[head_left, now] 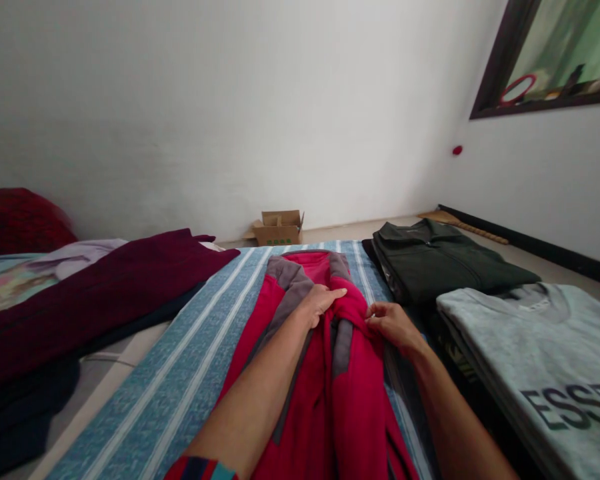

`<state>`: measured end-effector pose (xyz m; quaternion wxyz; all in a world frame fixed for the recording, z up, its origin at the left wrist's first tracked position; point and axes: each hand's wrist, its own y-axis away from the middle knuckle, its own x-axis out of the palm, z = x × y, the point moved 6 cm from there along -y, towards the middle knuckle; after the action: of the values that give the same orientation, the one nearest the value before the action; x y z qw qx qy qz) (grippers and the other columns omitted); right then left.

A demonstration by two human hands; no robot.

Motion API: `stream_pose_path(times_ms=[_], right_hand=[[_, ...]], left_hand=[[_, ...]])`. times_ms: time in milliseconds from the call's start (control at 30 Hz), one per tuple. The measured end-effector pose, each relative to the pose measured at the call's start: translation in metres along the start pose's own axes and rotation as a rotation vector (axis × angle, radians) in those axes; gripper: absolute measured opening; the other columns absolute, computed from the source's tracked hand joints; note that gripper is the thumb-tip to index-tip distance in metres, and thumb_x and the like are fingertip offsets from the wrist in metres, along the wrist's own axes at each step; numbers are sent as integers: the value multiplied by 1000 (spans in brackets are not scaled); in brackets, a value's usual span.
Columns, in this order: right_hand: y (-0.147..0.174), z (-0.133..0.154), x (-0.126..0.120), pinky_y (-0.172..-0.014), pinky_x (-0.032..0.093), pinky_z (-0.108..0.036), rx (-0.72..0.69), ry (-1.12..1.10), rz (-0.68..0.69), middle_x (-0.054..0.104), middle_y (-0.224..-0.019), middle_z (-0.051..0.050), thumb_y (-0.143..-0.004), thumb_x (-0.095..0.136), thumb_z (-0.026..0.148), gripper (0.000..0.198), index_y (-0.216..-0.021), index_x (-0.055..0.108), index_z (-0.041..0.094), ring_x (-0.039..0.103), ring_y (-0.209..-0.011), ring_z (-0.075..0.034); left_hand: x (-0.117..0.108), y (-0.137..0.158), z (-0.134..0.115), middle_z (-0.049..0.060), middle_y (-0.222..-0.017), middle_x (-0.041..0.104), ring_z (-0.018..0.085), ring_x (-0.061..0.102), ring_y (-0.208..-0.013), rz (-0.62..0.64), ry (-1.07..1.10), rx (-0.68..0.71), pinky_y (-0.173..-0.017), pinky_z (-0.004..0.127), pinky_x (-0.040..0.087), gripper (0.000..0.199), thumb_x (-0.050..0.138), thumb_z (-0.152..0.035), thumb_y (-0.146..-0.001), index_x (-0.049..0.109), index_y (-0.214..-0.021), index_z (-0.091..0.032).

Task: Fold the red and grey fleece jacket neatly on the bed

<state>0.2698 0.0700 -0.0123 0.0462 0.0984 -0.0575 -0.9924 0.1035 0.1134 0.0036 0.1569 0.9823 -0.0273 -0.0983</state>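
A red jacket with grey trim (347, 393) lies lengthwise on a blue striped bedsheet (180, 360). My left hand (323, 300) rests on its upper chest, fingers pressing into a bunched fold of red fabric. My right hand (393, 327) pinches the same fold from the right side. The jacket's grey collar (290, 273) points away from me.
A folded dark green jacket (440, 263) and a light grey printed T-shirt (540, 353) lie to the right. A maroon garment (95, 293) spreads over other clothes at left, with a red cushion (15, 217) behind. A small cardboard box (279, 228) stands by the wall.
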Motion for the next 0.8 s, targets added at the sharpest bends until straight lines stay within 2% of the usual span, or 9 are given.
stream_pose_path(times_ms=[133, 200, 267, 333, 433, 533, 633, 700, 800], right_hand=[[12, 32, -8, -58, 37, -32, -88, 693, -277, 64, -69, -10, -65, 57, 16, 11, -66, 67, 21, 60, -72, -26], [23, 53, 1, -63, 39, -36, -131, 880, -355, 66, -84, -15, -76, 52, 26, 17, -80, 68, 20, 60, -83, -31], [32, 65, 17, -66, 41, -38, -127, 917, -318, 66, -92, -18, -83, 46, 43, 32, -94, 65, 19, 61, -85, -32], [37, 70, 34, -69, 42, -39, -99, 911, -229, 65, -97, -18, -81, 46, 57, 49, -105, 59, 17, 62, -86, -31], [37, 69, 49, -72, 44, -38, -35, 943, -138, 64, -103, -19, -77, 47, 64, 64, -114, 53, 12, 62, -92, -32], [28, 66, 48, -72, 45, -38, 19, 994, -122, 64, -101, -20, -75, 45, 68, 68, -111, 54, 11, 62, -94, -33], [15, 57, 36, -70, 45, -36, 36, 1023, -116, 66, -98, -18, -75, 51, 55, 51, -105, 59, 14, 63, -91, -32], [7, 48, 24, -69, 44, -33, 24, 985, -132, 68, -94, -14, -73, 53, 38, 36, -101, 62, 17, 64, -88, -29], [-2, 35, 5, -68, 44, -28, -63, 790, -151, 69, -86, -9, -67, 53, 25, 35, -98, 65, 17, 64, -83, -24]], left_hand=[[3, 3, 0, -2, -52, 57, 12, 53, -51, 13, -103, -19, -47, 22, 37, 33, 78, -39, -57, 58, -65, -14], [4, 4, -2, -5, -46, 50, 10, 47, -45, -9, -143, -9, -43, 21, 32, 30, 76, -35, -60, 54, -59, -15], [7, 5, -5, -7, -40, 43, 8, 39, -39, -7, -176, -13, -40, 22, 25, 30, 75, -30, -62, 49, -53, -16], [9, 4, -7, -8, -38, 37, 6, 33, -36, 3, -189, -25, -37, 22, 20, 33, 73, -26, -64, 45, -50, -17], [12, 3, -8, -8, -38, 37, 5, 31, -34, 32, -155, -45, -36, 21, 21, 34, 71, -27, -66, 44, -50, -17], [15, 4, -7, -6, -42, 41, 6, 35, -35, 92, -104, -59, -37, 20, 30, 30, 60, -27, -77, 43, -54, -17], [14, 5, -2, -2, -49, 50, 10, 49, -42, 144, -75, -59, -46, 22, 44, 23, 43, -16, -83, 49, -60, -15], [9, 4, -8, 1, -62, 60, 12, 59, -57, 143, -251, 94, -58, 25, 50, 20, 39, -10, -81, 56, -71, -14], [1, 3, -22, 5, -89, 69, 17, 63, -89, 82, -682, 412, -83, 29, 48, 25, 44, -3, -73, 64, -83, -16]])
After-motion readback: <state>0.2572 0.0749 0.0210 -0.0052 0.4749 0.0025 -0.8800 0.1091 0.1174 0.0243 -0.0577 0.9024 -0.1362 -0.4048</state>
